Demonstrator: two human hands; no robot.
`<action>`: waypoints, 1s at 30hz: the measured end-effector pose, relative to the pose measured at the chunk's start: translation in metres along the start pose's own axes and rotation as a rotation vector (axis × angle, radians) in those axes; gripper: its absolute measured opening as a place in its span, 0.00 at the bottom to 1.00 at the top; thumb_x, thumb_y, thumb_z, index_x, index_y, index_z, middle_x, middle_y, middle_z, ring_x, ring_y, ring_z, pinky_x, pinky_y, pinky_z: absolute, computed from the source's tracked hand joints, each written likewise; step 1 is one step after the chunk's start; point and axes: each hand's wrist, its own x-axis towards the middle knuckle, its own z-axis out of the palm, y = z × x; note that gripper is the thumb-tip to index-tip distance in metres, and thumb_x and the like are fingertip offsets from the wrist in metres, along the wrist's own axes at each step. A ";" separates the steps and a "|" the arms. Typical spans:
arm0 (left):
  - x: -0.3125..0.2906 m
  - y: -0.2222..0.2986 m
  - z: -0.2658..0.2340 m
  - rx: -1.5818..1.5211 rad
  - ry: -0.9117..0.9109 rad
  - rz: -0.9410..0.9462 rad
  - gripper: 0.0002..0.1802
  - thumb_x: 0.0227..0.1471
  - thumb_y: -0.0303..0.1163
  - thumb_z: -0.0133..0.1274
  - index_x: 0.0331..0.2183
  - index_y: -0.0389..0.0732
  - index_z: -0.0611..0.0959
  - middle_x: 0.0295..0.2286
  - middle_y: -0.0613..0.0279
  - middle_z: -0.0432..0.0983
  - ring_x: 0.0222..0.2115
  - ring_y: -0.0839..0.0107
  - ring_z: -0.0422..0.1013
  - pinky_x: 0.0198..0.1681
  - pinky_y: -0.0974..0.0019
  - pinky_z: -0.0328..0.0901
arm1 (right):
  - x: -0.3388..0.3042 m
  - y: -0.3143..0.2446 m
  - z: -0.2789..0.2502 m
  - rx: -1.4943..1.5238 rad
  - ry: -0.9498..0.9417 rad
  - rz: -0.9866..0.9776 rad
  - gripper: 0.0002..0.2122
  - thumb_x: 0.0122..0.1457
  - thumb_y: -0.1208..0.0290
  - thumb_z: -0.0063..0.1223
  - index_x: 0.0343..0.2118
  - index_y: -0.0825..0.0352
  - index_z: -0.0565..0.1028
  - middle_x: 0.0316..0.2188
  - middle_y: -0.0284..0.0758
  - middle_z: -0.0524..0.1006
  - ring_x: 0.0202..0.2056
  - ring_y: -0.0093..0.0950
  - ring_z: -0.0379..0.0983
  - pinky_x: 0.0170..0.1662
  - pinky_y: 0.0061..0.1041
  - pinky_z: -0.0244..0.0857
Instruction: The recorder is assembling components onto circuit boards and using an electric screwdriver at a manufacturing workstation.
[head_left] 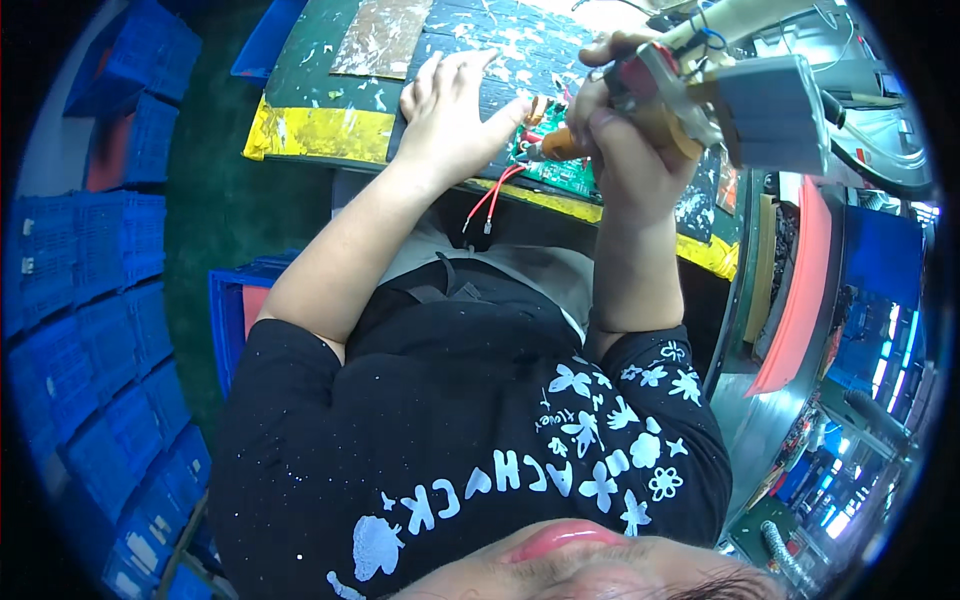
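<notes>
My left hand (450, 110) lies over the dark mat on the bench, fingers stretched out, its thumb reaching to the parts on a green circuit board (566, 178). Wrapped round a bulky glue gun (650, 105) is my right hand (630, 150). The gun's orange nozzle with a grey tip points left, down at the board close to my left thumb; whether the tip touches cannot be told. Two red wires (490, 196) with metal ends hang from the board over the bench's near edge. My right hand and the gun hide part of the board.
Yellow tape (320, 132) runs along the near edge of the scuffed bench. A brown sheet (380, 38) lies at the far left. Blue crates (90, 240) are stacked to the left. At right stand a pink sheet (800, 290) and a hose (880, 170).
</notes>
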 end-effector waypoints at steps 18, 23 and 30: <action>-0.003 -0.003 0.000 0.033 0.052 0.062 0.34 0.50 0.52 0.48 0.53 0.44 0.63 0.50 0.53 0.60 0.55 0.55 0.50 0.57 0.52 0.43 | -0.001 0.011 0.000 0.008 -0.059 -0.050 0.23 0.48 0.89 0.42 0.51 0.76 0.61 0.41 0.44 0.67 0.24 0.21 0.66 0.26 0.19 0.61; -0.003 -0.003 0.000 0.045 0.052 0.068 0.34 0.50 0.52 0.47 0.53 0.44 0.63 0.50 0.53 0.60 0.55 0.55 0.50 0.57 0.52 0.43 | 0.000 0.009 -0.002 -0.005 -0.052 -0.037 0.23 0.48 0.89 0.42 0.50 0.76 0.61 0.41 0.45 0.67 0.24 0.20 0.65 0.26 0.19 0.60; -0.003 -0.001 -0.002 0.047 0.043 0.068 0.33 0.50 0.51 0.47 0.53 0.44 0.63 0.50 0.52 0.60 0.55 0.55 0.50 0.57 0.52 0.43 | -0.002 0.005 -0.011 0.087 -0.003 -0.057 0.17 0.51 0.86 0.44 0.46 0.73 0.66 0.40 0.41 0.72 0.25 0.17 0.70 0.25 0.15 0.68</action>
